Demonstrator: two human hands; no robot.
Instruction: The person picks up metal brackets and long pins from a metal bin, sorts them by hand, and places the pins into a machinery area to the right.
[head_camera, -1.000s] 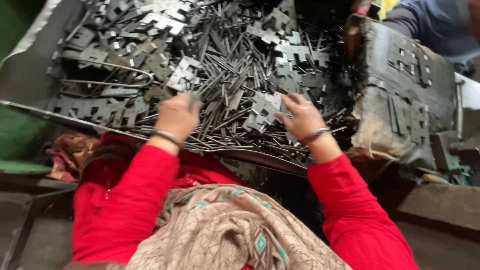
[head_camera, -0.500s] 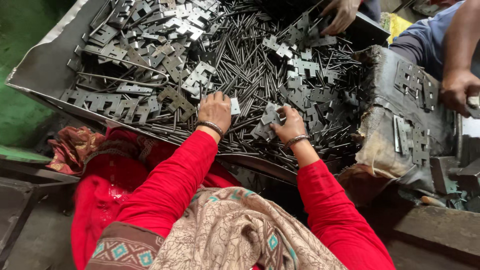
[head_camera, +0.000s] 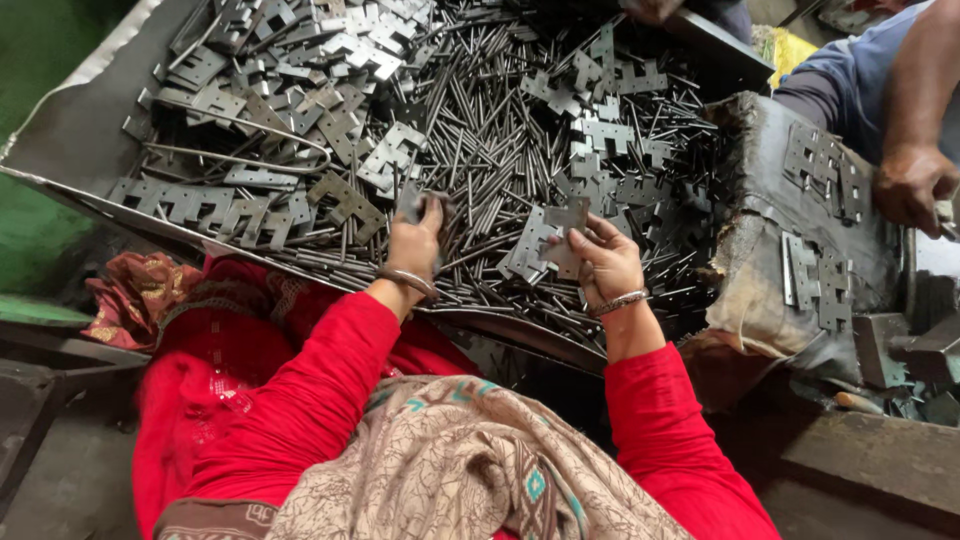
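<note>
A large metal tray (head_camera: 70, 150) fills the upper left and centre of the frame. It is heaped with thin dark metal pins (head_camera: 480, 150) and flat notched hinge plates (head_camera: 330, 60), the plates lying thickest along the upper left and the near rim. A bent wire loop (head_camera: 250, 135) lies on the plates at the left.

At the right, a worn padded block (head_camera: 770, 270) is seen just beside the tray, with several flat plates lying on its top. Another person's hand (head_camera: 915, 185) rests at the block's far right edge; a blue sleeve (head_camera: 850, 80) is seen above it. A patterned red cloth (head_camera: 135, 300) is bunched at the lower left, below the tray rim.

The left hand (head_camera: 415, 240) is extended over the near rim, fingers curled shut around a small dark metal piece (head_camera: 412, 203) held above the pins. The right hand (head_camera: 600, 262) is raised at centre, palm towards the camera, fingers and thumb pinched on a pale hinge plate (head_camera: 562, 222). A bangle is worn on each wrist, with red sleeves.
</note>
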